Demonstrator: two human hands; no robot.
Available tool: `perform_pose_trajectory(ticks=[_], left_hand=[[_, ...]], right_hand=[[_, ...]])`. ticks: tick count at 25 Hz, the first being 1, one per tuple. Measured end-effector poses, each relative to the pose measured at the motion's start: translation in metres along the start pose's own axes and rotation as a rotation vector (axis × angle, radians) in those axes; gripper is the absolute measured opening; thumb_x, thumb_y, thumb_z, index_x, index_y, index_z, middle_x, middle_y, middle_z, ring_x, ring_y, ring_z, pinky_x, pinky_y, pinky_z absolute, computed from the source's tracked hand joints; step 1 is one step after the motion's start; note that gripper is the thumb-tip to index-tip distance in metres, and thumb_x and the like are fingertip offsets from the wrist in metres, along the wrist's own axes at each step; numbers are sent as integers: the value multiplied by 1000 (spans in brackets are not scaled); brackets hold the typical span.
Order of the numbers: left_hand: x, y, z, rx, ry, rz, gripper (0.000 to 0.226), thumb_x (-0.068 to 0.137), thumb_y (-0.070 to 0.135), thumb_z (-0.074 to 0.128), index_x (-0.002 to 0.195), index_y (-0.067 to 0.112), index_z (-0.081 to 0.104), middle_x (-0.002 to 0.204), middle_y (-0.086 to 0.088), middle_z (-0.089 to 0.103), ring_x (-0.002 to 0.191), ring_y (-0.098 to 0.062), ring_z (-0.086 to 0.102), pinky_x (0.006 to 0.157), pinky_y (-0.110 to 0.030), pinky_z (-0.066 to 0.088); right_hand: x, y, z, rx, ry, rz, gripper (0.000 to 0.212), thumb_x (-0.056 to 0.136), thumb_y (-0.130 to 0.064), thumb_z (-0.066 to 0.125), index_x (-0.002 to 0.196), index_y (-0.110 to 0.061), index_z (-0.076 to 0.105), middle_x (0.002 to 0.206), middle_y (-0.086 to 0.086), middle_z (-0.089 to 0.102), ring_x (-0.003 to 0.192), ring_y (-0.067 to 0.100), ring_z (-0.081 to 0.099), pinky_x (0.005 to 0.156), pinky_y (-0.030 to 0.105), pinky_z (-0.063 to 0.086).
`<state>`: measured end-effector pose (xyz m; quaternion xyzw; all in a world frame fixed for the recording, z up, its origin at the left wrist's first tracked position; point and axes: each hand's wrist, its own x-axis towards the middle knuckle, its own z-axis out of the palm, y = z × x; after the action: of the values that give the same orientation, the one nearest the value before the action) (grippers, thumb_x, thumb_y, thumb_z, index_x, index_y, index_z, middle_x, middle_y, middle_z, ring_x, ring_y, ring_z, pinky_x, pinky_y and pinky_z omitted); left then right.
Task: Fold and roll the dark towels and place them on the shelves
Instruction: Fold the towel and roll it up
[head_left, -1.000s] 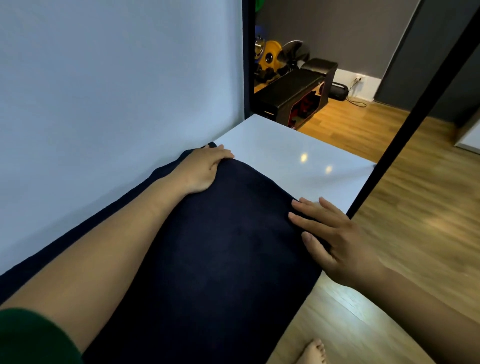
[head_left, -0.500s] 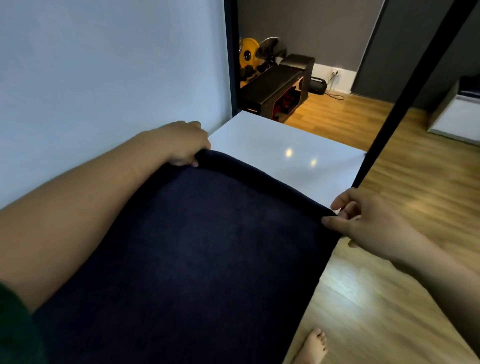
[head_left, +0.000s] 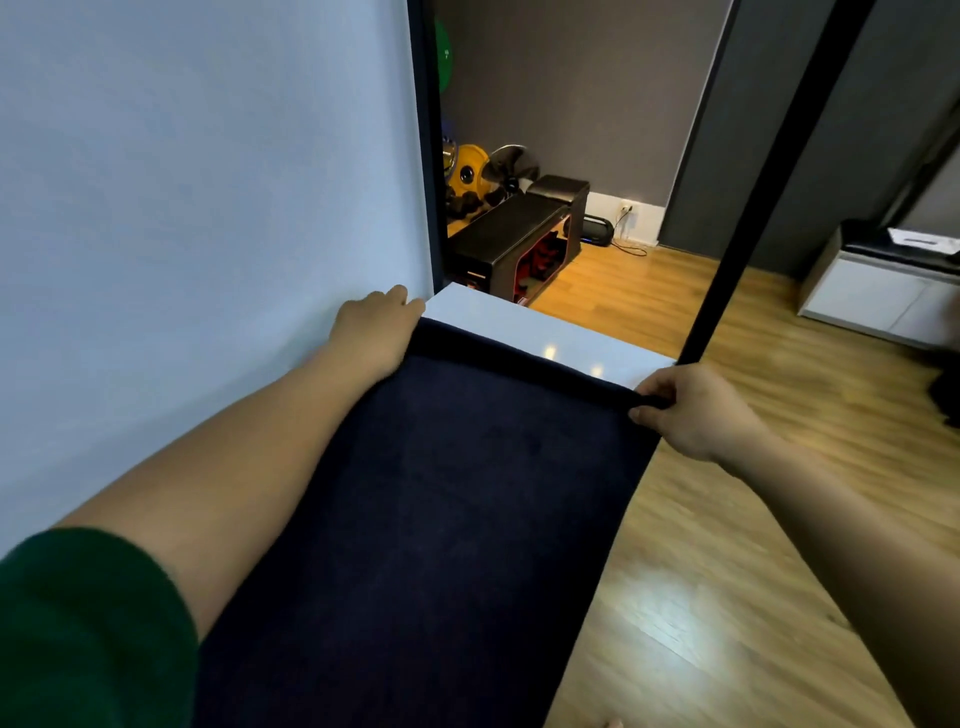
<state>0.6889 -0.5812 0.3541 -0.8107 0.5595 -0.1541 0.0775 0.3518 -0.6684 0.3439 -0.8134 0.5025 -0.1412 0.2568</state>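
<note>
Dark towel was found stretched along the white shelf, beside the wall. It was judged soft, limp and light, best taken at the far corners. The far right corner was pinched tight in the right hand. The left hand was set at the far left corner; its hold could not be told.

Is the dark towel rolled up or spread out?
Spread out: dark towel lies flat, far edge held by left hand and right hand.
</note>
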Motion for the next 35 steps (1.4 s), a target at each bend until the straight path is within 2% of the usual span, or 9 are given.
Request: perform_pose_trajectory(ticks=[3,6,7,13,16,22,27,31,35], left_hand=[[-2,25,-2,127,223,20,63,82,9,65,138,12,36,136,-14,42,113,-33,48,82,-41,43],[-5,46,9,44,466,471,34,87,9,55,121,8,57,115,-16,58,92,-32,57,75,-42,48],[-3,45,12,-59,472,491,29,90,10,48,116,7,60,109,-16,60,88,-33,57,72,-42,48],[-4,23,30,-496,234,-178,39,97,28,54,134,17,51,133,-9,49,120,-30,45,95,-44,41],[-10,23,27,-549,262,-431,42,94,34,58,128,11,50,128,-12,50,116,-32,48,92,-44,42],[-21,11,30,-377,46,-593,44,99,44,40,111,6,59,118,-14,56,116,-34,47,96,-46,38],[-22,7,25,-428,222,-573,26,100,28,47,110,6,57,115,-13,54,108,-33,49,88,-45,40],[-21,9,21,-365,177,-599,27,89,2,55,116,5,51,123,-16,46,113,-35,45,89,-44,39],[-18,24,13,-532,342,-162,30,93,8,54,121,0,56,126,-18,52,115,-37,50,96,-44,39]], right_hand=[[6,-8,-6,-84,-19,14,18,83,-22,73,99,-22,66,98,3,67,87,23,63,71,32,52],[-1,-32,-3,-554,98,-142,48,84,-24,62,130,-27,51,125,4,54,115,28,49,86,39,50],[-5,-39,6,-564,128,-249,50,86,-25,57,135,-27,48,132,4,51,122,29,44,91,40,47],[-17,-26,54,-335,-18,-385,71,89,-58,10,147,-32,43,156,-1,36,144,22,28,120,37,18],[-15,-24,55,-353,13,-397,72,88,-59,9,147,-35,42,157,-3,35,144,21,28,119,38,18],[-13,-22,58,-321,47,-396,68,88,-59,14,144,-37,45,154,-5,39,141,20,33,117,37,23],[-11,-21,60,-324,59,-403,62,91,-57,21,143,-36,47,153,-4,41,140,21,36,116,38,25],[-12,-23,60,-321,59,-399,62,90,-57,21,143,-36,47,153,-4,40,140,21,35,116,38,24],[-12,-23,60,-330,63,-404,69,87,-60,15,143,-36,47,153,-4,41,140,22,36,116,39,25]])
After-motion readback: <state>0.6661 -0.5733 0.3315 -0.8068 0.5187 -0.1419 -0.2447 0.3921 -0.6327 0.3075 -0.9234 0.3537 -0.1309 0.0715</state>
